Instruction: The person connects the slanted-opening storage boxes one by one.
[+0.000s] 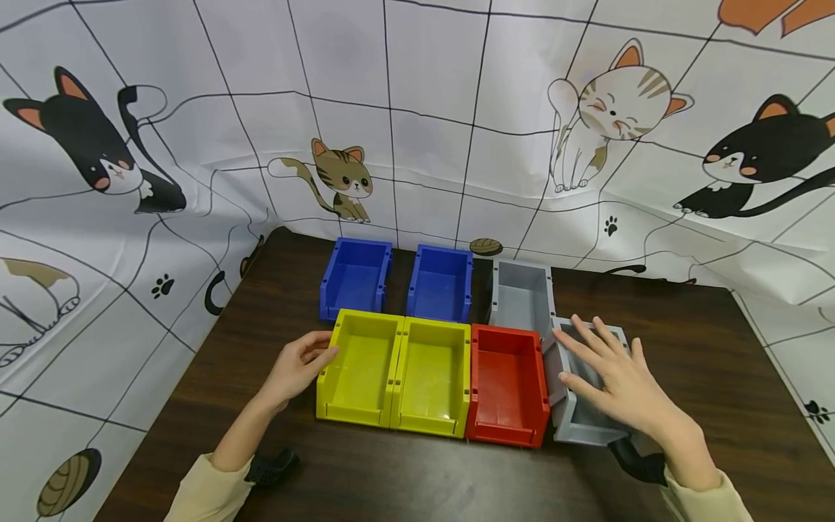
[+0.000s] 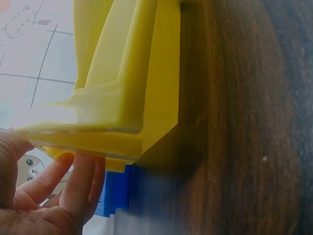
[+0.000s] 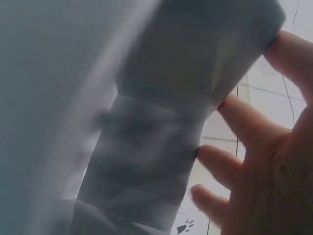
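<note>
On the left, my left hand (image 1: 296, 368) is at the outer side wall of the left yellow bin (image 1: 362, 373). The left wrist view shows the thumb at the rim and the fingers (image 2: 80, 181) against the wall, pinching it. A second yellow bin (image 1: 430, 377) and a red bin (image 1: 509, 388) stand beside it in a row. My right hand (image 1: 616, 380) is spread over the front grey bin (image 1: 587, 431), which sits slightly tilted at the row's right end. In the right wrist view its fingertips (image 3: 210, 154) touch the grey edge.
Behind the row stand two blue bins (image 1: 355, 279) (image 1: 440, 283) and another grey bin (image 1: 522, 297). All are on a dark wooden table (image 1: 417, 478). A white cloth (image 1: 430, 123) with cat drawings hangs at the back and sides.
</note>
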{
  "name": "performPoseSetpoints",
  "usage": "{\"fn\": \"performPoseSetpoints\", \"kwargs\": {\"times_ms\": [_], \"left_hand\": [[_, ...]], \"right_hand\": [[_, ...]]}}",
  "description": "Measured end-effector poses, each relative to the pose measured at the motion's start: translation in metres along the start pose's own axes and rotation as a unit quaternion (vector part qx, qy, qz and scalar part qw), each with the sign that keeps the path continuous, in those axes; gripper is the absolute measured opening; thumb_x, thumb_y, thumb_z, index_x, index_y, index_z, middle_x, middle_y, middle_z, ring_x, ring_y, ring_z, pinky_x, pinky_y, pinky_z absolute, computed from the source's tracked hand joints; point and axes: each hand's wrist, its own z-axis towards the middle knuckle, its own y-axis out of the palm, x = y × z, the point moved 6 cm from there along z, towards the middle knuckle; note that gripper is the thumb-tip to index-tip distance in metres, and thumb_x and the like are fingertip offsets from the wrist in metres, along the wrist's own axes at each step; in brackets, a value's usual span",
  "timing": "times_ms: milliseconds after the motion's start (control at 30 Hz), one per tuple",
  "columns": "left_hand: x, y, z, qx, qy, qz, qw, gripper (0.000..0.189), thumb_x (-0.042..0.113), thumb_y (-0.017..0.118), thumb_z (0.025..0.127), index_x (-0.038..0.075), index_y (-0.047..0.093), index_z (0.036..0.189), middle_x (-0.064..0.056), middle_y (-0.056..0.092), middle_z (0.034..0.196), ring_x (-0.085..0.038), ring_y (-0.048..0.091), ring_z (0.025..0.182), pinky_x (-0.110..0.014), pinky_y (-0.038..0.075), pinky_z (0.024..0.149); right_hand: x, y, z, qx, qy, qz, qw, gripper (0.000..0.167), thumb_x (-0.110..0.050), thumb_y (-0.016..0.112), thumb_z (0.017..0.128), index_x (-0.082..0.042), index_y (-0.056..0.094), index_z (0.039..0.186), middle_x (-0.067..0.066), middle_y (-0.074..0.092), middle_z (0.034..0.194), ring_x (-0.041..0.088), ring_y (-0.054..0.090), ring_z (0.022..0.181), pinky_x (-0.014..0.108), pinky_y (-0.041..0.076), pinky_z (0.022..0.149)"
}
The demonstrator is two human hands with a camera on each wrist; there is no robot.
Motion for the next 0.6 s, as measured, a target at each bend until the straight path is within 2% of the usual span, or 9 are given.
{"fn": "performPoseSetpoints", "kwargs": {"times_ms": [200, 367, 600], "left_hand": [[0.0014, 0.0000, 0.0010, 0.001, 0.005, 0.003, 1.0000, 0.039, 0.018, 0.059, 0.094, -0.006, 0.053, 0.125, -0.023, 0.060, 0.114, -0.033, 0.060, 0.102, -0.026, 0.052, 0.077], [0.0051, 0.0003, 0.0020, 0.000, 0.009, 0.007, 0.9999, 0.038, 0.017, 0.058, 0.094, -0.005, 0.053, 0.125, -0.022, 0.060, 0.113, -0.032, 0.061, 0.098, -0.024, 0.052, 0.071], [0.0066, -0.0007, 0.0023, -0.001, 0.007, 0.007, 0.9999, 0.038, 0.016, 0.058, 0.094, -0.005, 0.053, 0.125, -0.024, 0.059, 0.116, -0.034, 0.059, 0.103, -0.027, 0.052, 0.077]], "right_hand": [[0.0016, 0.0030, 0.0024, -0.040, 0.021, -0.013, 0.9989, 0.068, -0.049, 0.058, 0.088, -0.030, 0.031, 0.148, 0.010, 0.018, 0.155, 0.039, 0.011, 0.140, 0.072, -0.007, 0.099], [0.0026, 0.0069, 0.0002, -0.037, 0.020, -0.047, 0.9980, 0.070, -0.052, 0.058, 0.087, -0.031, 0.031, 0.147, 0.011, 0.022, 0.154, 0.040, 0.017, 0.138, 0.072, 0.002, 0.100], [-0.0014, 0.0099, 0.0018, -0.042, 0.019, -0.079, 0.9958, 0.071, -0.056, 0.058, 0.085, -0.027, 0.035, 0.146, 0.013, 0.025, 0.152, 0.041, 0.022, 0.136, 0.073, 0.009, 0.098]]}}
